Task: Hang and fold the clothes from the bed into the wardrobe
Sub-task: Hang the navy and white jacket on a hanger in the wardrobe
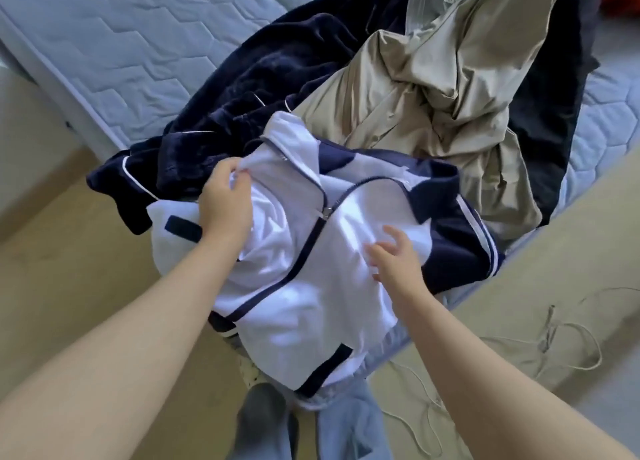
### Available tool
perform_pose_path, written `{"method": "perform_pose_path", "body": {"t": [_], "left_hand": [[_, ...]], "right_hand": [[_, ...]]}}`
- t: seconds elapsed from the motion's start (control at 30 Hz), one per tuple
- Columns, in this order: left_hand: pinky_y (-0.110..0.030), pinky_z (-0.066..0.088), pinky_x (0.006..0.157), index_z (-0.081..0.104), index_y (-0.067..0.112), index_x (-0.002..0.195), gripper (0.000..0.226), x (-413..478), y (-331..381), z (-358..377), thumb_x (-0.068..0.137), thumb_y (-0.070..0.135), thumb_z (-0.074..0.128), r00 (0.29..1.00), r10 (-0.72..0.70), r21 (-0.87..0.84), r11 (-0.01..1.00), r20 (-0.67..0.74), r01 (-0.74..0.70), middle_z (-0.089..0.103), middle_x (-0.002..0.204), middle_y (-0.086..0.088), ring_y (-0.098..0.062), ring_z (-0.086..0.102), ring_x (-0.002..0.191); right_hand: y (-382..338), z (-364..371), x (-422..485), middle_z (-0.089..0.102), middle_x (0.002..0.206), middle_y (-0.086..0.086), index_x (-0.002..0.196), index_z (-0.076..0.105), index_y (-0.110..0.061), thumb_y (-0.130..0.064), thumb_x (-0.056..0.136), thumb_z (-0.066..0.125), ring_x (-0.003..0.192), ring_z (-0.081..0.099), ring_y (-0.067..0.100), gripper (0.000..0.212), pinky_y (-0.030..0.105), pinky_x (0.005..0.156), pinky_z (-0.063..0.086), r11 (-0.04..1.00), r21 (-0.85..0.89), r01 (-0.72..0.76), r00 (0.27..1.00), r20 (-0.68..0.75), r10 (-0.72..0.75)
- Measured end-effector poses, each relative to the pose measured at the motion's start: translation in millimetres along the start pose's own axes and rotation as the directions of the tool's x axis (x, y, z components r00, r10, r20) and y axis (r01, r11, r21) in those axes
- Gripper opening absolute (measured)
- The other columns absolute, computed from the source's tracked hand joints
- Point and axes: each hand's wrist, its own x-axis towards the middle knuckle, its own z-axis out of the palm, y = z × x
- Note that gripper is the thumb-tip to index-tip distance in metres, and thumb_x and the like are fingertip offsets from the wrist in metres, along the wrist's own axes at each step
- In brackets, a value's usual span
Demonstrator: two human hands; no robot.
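A white track jacket (311, 286) lies front-up on the near corner of the quilted blue mattress (121, 37), with its hem hanging over the edge. It has a navy zip that is closed below the slider and open at the collar. The sleeve is navy with white stripes, and there are short navy pocket trims. The left hand (225, 200) pinches the white fabric beside the collar, fingers curled into it. The right hand (394, 258) is spread and relaxed over the jacket's chest; whether it touches is unclear. Behind the jacket lie a crumpled navy velvet garment (270, 68) and a beige satin garment (433, 89).
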Motion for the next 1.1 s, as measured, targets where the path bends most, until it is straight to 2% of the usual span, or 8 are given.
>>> {"method": "perform_pose_path", "body": {"t": [0.1,0.23,0.37,0.53,0.63,0.73,0.83,1.1], "left_hand": [[-0.033,0.039,0.078,0.056,0.017,0.099,0.018,7,-6,8,0.086,0.016,0.045,0.988,-0.142,0.384,0.917,0.063,0.108,0.050,0.118,-0.007,-0.030,0.048,0.098],[-0.028,0.038,0.074,0.048,0.023,0.076,0.006,9,23,29,0.077,0.020,0.053,0.999,0.024,-0.151,0.988,-0.024,-0.028,0.048,0.092,0.004,-0.013,0.045,0.081],[-0.023,0.034,0.085,0.028,0.015,0.141,0.073,32,50,57,0.082,0.035,0.065,0.976,-0.210,-0.470,0.857,0.056,0.212,0.038,0.137,-0.001,-0.015,0.046,0.113],[-0.031,0.036,0.084,0.037,0.031,0.130,0.052,48,46,82,0.083,0.031,0.061,0.953,-0.119,0.274,0.961,0.277,0.041,0.040,0.132,-0.003,-0.022,0.045,0.112],[-0.040,0.028,0.101,0.042,0.026,0.128,0.050,37,27,83,0.081,0.015,0.058,0.954,0.252,0.713,0.638,0.164,-0.291,0.035,0.137,-0.007,-0.030,0.034,0.127],[-0.056,0.017,0.110,0.028,0.029,0.140,0.067,40,19,87,0.081,0.006,0.050,0.626,0.722,0.786,0.191,0.294,-0.588,0.022,0.149,-0.007,-0.031,0.025,0.139],[-0.060,0.004,0.112,0.008,0.031,0.147,0.081,37,27,96,0.084,0.022,0.058,0.625,0.429,0.680,0.034,0.652,-0.732,0.022,0.150,-0.004,-0.029,0.019,0.140],[-0.036,0.024,0.091,0.044,0.022,0.091,0.018,-1,29,90,0.085,0.006,0.039,0.737,0.239,0.734,0.121,0.632,-0.668,0.065,0.085,-0.004,-0.025,0.056,0.084]], "right_hand": [[-5,2,-2,0.053,0.111,0.006,0.130,0.046,-0.014,-0.014,0.088,0.052,0.079,0.050,0.018,0.042,0.027,0.069,0.040,0.995,-0.084,-0.051,0.996,-0.071,0.045],[-28,-19,11,0.043,0.133,0.012,0.132,0.043,-0.010,-0.014,0.085,0.055,0.116,0.047,0.031,0.048,0.034,0.090,0.040,0.957,-0.291,0.000,0.891,-0.435,-0.133],[-55,-39,45,0.024,0.150,0.007,0.146,0.024,-0.017,-0.028,0.079,0.067,0.137,0.026,0.025,0.080,0.037,0.109,0.025,0.918,-0.372,0.135,0.821,-0.477,-0.314],[-65,-34,90,0.024,0.151,0.001,0.149,0.013,-0.032,-0.045,0.081,0.064,0.137,0.028,0.021,0.086,0.033,0.107,0.026,0.962,-0.206,0.178,0.910,-0.336,-0.241],[-62,-27,105,0.041,0.139,0.003,0.143,0.027,-0.031,-0.043,0.079,0.063,0.126,0.042,0.024,0.074,0.034,0.101,0.035,0.978,-0.194,0.073,0.925,-0.355,-0.139],[-53,-24,105,0.054,0.106,0.006,0.125,0.045,-0.013,-0.019,0.079,0.063,0.110,0.054,0.028,0.049,0.034,0.090,0.044,0.956,-0.293,0.032,0.934,-0.331,-0.133],[-40,-21,92,0.059,0.111,0.016,0.115,0.053,-0.007,-0.010,0.081,0.062,0.108,0.055,0.032,0.035,0.034,0.086,0.042,0.855,-0.519,0.025,0.949,-0.256,-0.182],[-12,-20,39,0.058,0.103,0.014,0.108,0.054,-0.004,-0.012,0.082,0.058,0.099,0.053,0.031,0.027,0.027,0.071,0.030,0.833,-0.545,0.096,0.964,-0.159,-0.215]]}}
